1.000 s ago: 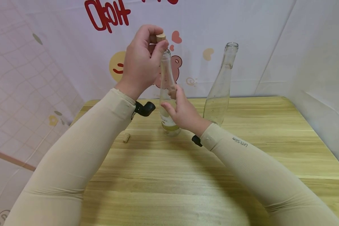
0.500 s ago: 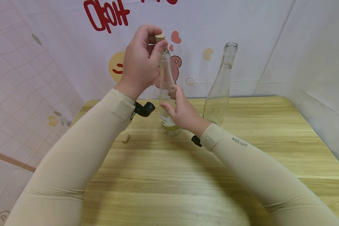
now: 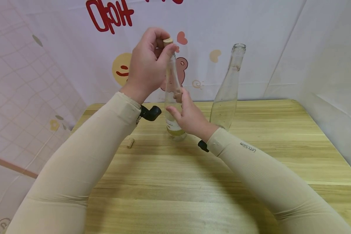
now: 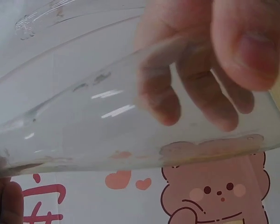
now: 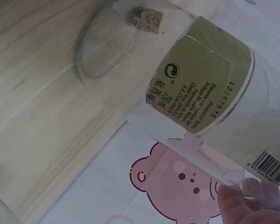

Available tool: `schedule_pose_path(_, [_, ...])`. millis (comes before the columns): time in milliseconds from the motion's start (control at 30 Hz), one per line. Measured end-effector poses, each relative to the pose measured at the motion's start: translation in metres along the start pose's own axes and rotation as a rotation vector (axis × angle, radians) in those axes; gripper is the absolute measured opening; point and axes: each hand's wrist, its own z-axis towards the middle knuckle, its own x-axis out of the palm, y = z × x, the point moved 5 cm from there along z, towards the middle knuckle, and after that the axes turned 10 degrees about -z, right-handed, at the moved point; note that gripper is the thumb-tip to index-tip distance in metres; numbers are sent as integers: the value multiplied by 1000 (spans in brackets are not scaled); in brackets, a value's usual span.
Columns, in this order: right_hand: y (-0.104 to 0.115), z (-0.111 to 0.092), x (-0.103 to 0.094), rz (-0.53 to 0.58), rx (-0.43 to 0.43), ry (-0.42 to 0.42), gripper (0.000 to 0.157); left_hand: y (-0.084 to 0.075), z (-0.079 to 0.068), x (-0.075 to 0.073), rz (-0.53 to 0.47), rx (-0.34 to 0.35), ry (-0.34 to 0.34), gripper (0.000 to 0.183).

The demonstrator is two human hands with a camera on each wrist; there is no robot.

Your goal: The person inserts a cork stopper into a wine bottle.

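Observation:
My left hand [image 3: 149, 63] pinches a cork [image 3: 168, 41] between thumb and fingers, right at the top of a clear glass bottle [image 3: 172, 74]. The thumb hides the bottle's mouth. This bottle stands upright on the table with a white and olive label [image 5: 203, 74], seen close in the right wrist view. My right hand [image 3: 191, 115] holds the bottle by its body, thumb on the near side and fingers around behind. Through the glass, the left wrist view shows that hand's bent fingers [image 4: 196, 88]. At the lower left there, my left fingertips [image 4: 11, 203] are at the neck.
A second clear bottle [image 3: 226, 97], uncorked, stands upright to the right, partly behind my right wrist. Another cork [image 3: 130, 143] lies on the wooden table [image 3: 175, 188], left of the held bottle. A white printed cloth [image 3: 260, 39] hangs behind the table.
My left hand has brought the cork slightly down and to the right, and its thumb now covers the bottle's mouth. The right hand and the bottle have stayed in place.

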Motion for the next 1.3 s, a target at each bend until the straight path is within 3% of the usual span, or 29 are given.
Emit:
schedule_pose_path(400, [0, 1, 2, -16, -26, -6, 71, 6, -3, -4, 36, -56, -5, 21])
schedule_pose_path(667, [1, 0, 2, -17, -30, -9, 70, 7, -5, -3, 3, -33, 4, 19])
schedule_pose_path(967, [0, 0, 3, -6, -34, -15, 71, 12, -4, 1, -216, -120, 20, 10])
schedule_pose_path(1167, [-1, 0, 2, -11, -34, -22, 70, 14, -3, 3, -460, -206, -20, 8])
schedule_pose_path(1300, [-1, 0, 1, -16, -35, -21, 71, 15, -2, 5, -546, -230, -48, 11])
